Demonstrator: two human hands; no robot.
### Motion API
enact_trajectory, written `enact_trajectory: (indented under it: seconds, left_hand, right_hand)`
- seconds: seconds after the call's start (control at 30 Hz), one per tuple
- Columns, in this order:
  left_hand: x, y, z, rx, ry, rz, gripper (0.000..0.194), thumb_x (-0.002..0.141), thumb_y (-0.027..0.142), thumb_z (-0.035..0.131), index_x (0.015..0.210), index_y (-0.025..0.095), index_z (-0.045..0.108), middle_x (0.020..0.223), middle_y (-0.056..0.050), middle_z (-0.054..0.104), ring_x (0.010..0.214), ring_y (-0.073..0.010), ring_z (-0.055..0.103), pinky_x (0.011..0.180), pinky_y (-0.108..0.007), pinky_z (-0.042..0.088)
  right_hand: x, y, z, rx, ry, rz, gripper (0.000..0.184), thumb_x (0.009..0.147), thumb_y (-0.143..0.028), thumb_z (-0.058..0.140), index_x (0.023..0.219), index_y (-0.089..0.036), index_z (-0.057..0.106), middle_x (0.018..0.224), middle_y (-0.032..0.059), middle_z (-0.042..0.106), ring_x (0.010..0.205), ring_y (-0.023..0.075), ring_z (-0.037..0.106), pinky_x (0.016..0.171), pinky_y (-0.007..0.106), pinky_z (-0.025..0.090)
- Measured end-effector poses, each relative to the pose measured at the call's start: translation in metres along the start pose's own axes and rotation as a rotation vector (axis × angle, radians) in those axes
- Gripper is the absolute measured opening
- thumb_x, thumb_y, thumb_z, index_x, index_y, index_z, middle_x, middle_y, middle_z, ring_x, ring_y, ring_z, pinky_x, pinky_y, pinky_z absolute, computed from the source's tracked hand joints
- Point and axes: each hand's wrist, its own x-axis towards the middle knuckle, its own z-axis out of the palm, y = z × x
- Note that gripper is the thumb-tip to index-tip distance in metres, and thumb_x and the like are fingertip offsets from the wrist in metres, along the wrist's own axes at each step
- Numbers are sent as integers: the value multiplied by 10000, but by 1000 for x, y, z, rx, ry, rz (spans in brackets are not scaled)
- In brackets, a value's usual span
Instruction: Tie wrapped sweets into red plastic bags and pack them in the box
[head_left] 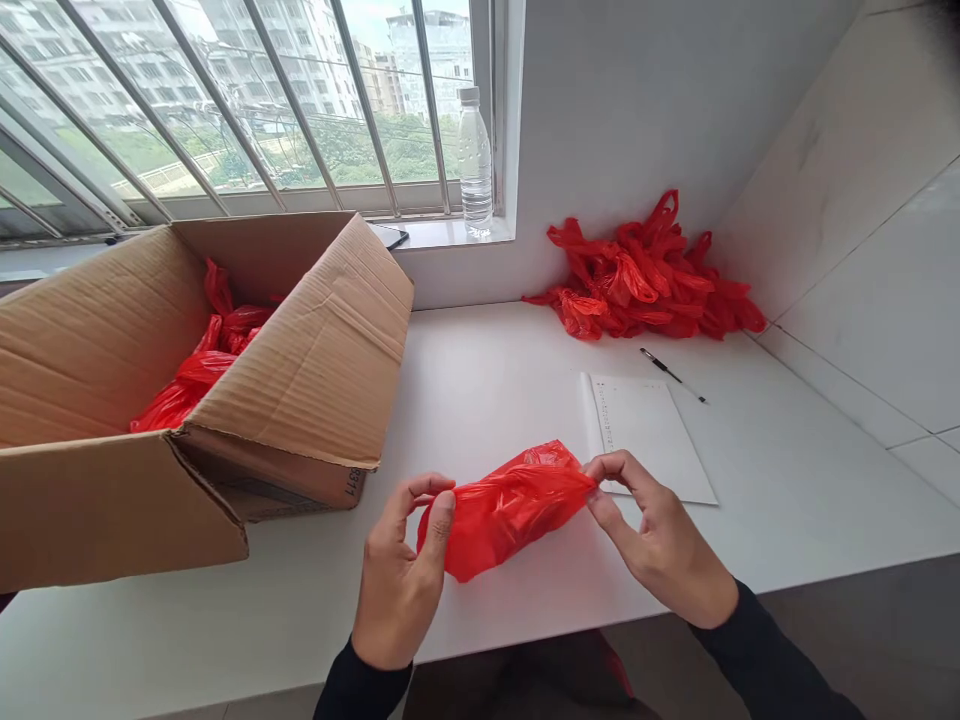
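A crumpled red plastic bag (pixel 510 508) hangs between my two hands just above the white table (pixel 480 400). My left hand (pixel 401 575) pinches its left end with thumb and fingers closed on the plastic. My right hand (pixel 652 535) pinches the right end the same way. An open cardboard box (pixel 300 380) stands to the left with more red bags (pixel 199 365) inside. A heap of red bags (pixel 645 275) lies at the back right against the wall.
A sheet of paper (pixel 652 435) lies just beyond my right hand, with a black pen (pixel 671 374) behind it. A clear water bottle (pixel 475 165) stands on the window sill. A tiled wall runs along the right side.
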Motion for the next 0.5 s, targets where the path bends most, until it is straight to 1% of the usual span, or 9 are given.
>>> enact_trajectory:
  seconds: [0.03,0.07,0.1,0.17,0.2,0.23,0.33,0.4,0.5]
  left_hand:
    - [-1,3,4,30,-13,60,254,951,387,590,1170,260,588,1156,-42,641,1055,-204,610,896,-323,479]
    - [-1,7,7,71,-36,140,340,926,369,631,1246,273,564,1243,-52,611,1135,-220,579,943,-339,463]
    - [-1,11,10,110,-69,227,370,911,339,655,1265,280,565,1260,-53,607,1163,-228,562,965,-348,451]
    - [0,15,10,142,-118,326,220,919,282,647,1139,274,638,1110,-29,668,1076,-212,588,930,-333,451]
    - [2,15,7,129,-100,310,113,936,271,625,1042,268,664,1002,-10,686,993,-193,606,885,-312,456]
    - [3,14,2,103,-54,253,71,953,279,602,962,261,670,913,7,685,909,-172,612,834,-291,457]
    - [6,7,-17,-5,113,-2,161,956,388,592,922,247,663,842,25,665,773,-138,594,718,-251,453]
    - [5,6,-24,-77,142,-78,202,960,429,575,998,248,657,918,13,671,823,-142,607,740,-249,467]
    - [1,15,-19,-90,76,3,327,926,394,635,1232,287,589,1205,-14,635,1090,-185,596,929,-290,466]
  right_hand:
    - [1,-3,4,21,-14,-42,173,950,-372,552,1089,-271,535,1053,2,633,907,187,598,753,313,490]
    - [2,-5,8,34,-26,-84,227,929,-361,590,1128,-269,530,1092,6,630,996,198,588,866,332,477]
    - [3,-8,12,36,-39,-116,249,917,-358,615,1136,-267,538,1098,7,630,1027,202,580,913,340,460]
    - [5,-12,17,31,-50,-125,166,934,-374,609,1050,-257,584,1001,1,638,933,187,585,846,318,464]
    - [5,-12,16,37,-31,-101,138,956,-385,581,977,-249,594,921,-3,628,860,175,577,788,304,461]
    - [6,-12,14,54,12,-66,171,975,-398,552,915,-241,587,843,-10,604,785,162,557,729,291,452]
    - [8,-6,3,208,190,54,223,988,-448,529,928,-235,557,767,-23,558,680,137,520,627,258,440]
    - [11,-1,-3,312,250,80,227,979,-461,549,1004,-235,549,791,-19,585,698,136,560,631,243,470]
    - [14,1,-4,332,249,77,265,955,-465,590,1055,-225,546,853,9,636,744,153,615,654,252,511]
